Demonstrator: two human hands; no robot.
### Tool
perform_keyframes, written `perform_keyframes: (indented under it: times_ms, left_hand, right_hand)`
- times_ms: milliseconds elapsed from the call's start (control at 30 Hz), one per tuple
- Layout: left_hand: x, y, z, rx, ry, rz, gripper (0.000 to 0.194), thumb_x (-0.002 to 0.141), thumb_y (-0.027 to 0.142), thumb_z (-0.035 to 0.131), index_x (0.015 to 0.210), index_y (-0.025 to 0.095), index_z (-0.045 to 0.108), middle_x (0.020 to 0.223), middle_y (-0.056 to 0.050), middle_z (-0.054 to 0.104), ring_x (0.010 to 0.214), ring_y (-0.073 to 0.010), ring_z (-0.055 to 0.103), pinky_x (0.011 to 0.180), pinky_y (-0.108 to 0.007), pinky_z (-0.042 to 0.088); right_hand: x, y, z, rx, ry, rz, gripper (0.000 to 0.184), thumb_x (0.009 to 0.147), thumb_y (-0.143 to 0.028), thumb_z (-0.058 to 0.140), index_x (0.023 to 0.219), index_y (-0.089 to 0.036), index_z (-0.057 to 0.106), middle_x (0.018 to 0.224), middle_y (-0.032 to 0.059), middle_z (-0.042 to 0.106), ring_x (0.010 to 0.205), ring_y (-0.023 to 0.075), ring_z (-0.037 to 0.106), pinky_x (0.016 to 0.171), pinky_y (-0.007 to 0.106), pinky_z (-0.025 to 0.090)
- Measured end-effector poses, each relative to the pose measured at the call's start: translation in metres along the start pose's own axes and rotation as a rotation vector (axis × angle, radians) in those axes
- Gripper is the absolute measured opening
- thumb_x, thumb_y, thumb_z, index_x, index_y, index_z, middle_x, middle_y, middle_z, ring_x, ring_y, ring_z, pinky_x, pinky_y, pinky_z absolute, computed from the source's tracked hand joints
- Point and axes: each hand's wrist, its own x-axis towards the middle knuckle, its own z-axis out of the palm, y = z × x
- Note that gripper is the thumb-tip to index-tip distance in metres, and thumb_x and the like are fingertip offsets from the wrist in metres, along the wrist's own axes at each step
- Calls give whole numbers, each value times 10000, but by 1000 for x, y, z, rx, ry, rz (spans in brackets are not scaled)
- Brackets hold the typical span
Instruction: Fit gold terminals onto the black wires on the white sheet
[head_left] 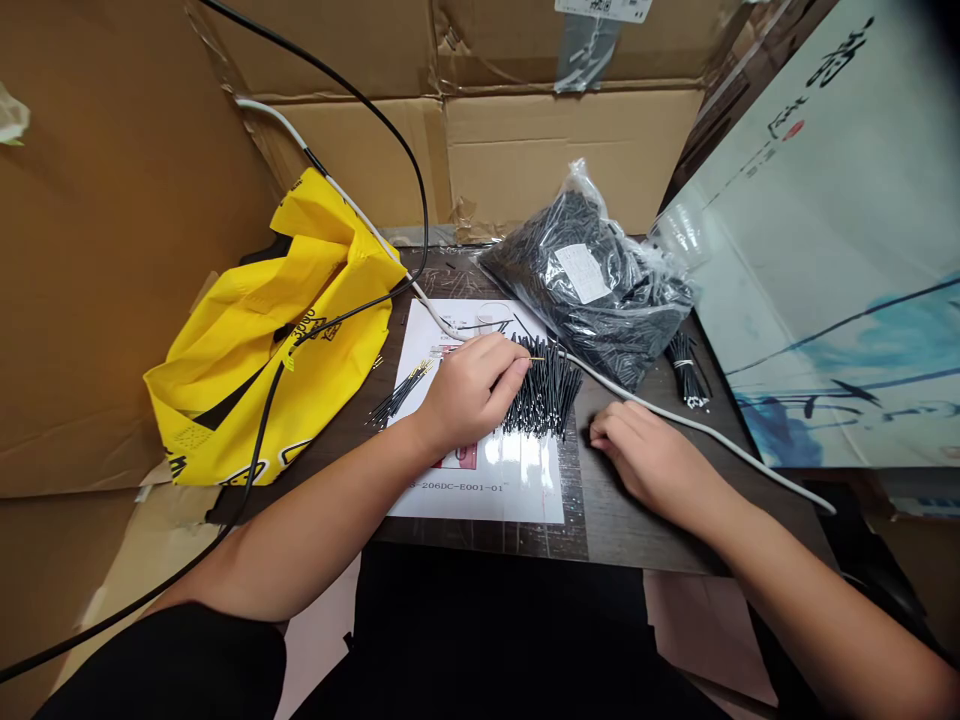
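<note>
Wires (551,395): short, thin, black, pale-tipped at the near ends, heaped partly on the white sheet (517,500) on the desk (622,535) | left hand (474,388): pinching a slim gold-coloured piece (537,358) | right hand (651,460): fingers curled, cannot tell if holding anything

On the counter (619,545) before us lies a sheet (517,490), with a row of wires (551,395) across its right edge and loose wires (400,395) over its left. Our left hand (476,388) is between them; our right hand (652,455) is right of the sheet. Behind that hand sits a filled bag (611,315), a tied bundle (684,368) at its right. A sack (240,340) lies far left, cardboard boxes (570,150) behind everything.
</note>
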Motion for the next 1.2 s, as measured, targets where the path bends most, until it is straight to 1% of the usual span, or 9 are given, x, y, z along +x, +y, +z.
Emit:
perform_keyframes:
  times_ms: [100, 233, 267, 333, 433, 533, 667, 800, 1200]
  left_hand:
    - [-1, 1, 1, 49, -13, 33, 206, 975, 278, 474, 946, 179, 653, 866, -22, 670, 817, -118, 581, 780, -279, 457]
    - [0, -2, 3, 74, -4, 42, 216, 966, 299, 505, 926, 183, 683, 835, -21, 647, 807, -117, 574, 781, -277, 463]
    - [0, -4, 4, 73, 10, 41, 209, 961, 299, 517, 928, 184, 688, 829, -19, 641, 804, -115, 570, 777, -273, 463]
    - [1, -7, 5, 65, 46, 34, 194, 954, 291, 533, 945, 184, 695, 829, -18, 637, 801, -112, 563, 766, -268, 462]
    - [1, -10, 5, 42, 76, 15, 183, 946, 284, 550, 972, 187, 704, 840, -23, 634, 812, -111, 565, 766, -267, 466]
    - [1, -10, 6, 16, 59, 10, 167, 933, 281, 577, 981, 197, 714, 851, -22, 633, 836, -112, 576, 791, -271, 479]
    - [1, -8, 9, 16, 58, 17, 159, 917, 271, 603, 997, 206, 723, 848, -22, 622, 832, -115, 575, 787, -276, 488]
    - [2, -8, 10, 24, 66, 10, 159, 905, 277, 622, 1002, 223, 735, 828, -18, 612, 811, -117, 573, 773, -282, 486]
    - [2, -9, 10, 49, 70, -2, 149, 897, 295, 634, 990, 246, 739, 815, -10, 620, 792, -114, 580, 766, -289, 500]
  right_hand:
    - [16, -2, -5, 84, 129, -73, 113, 929, -63, 497, 916, -175, 493, 830, 35, 562, 776, 141, 487, 716, 309, 461]
    - [58, -2, -7, 40, 392, -247, 165, 892, -40, 567, 997, -167, 569, 863, 48, 637, 799, 143, 537, 754, 316, 494]
    - [70, -1, -5, 12, 465, -291, 191, 886, -46, 585, 1034, -165, 589, 893, 59, 657, 825, 151, 557, 770, 325, 507]
    - [88, 1, 2, -13, 559, -354, 267, 870, -48, 614, 1112, -161, 615, 943, 76, 681, 855, 156, 584, 774, 321, 528]
    - [99, 3, 13, 11, 650, -354, 296, 854, -57, 647, 1131, -160, 641, 956, 82, 698, 856, 152, 610, 766, 313, 544]
    - [95, 4, 18, 34, 667, -309, 256, 846, -81, 672, 1082, -179, 664, 933, 66, 706, 835, 148, 621, 763, 314, 547]
    - [88, 6, 16, 41, 643, -257, 225, 854, -116, 674, 1065, -193, 666, 929, 57, 706, 833, 154, 619, 775, 334, 536]
    - [89, 8, 15, 66, 623, -227, 188, 878, -152, 653, 1057, -209, 668, 936, 46, 703, 852, 161, 623, 789, 348, 518]
    - [86, 13, 15, 105, 583, -154, 146, 923, -218, 614, 1046, -274, 670, 946, 4, 711, 878, 171, 621, 826, 383, 421]
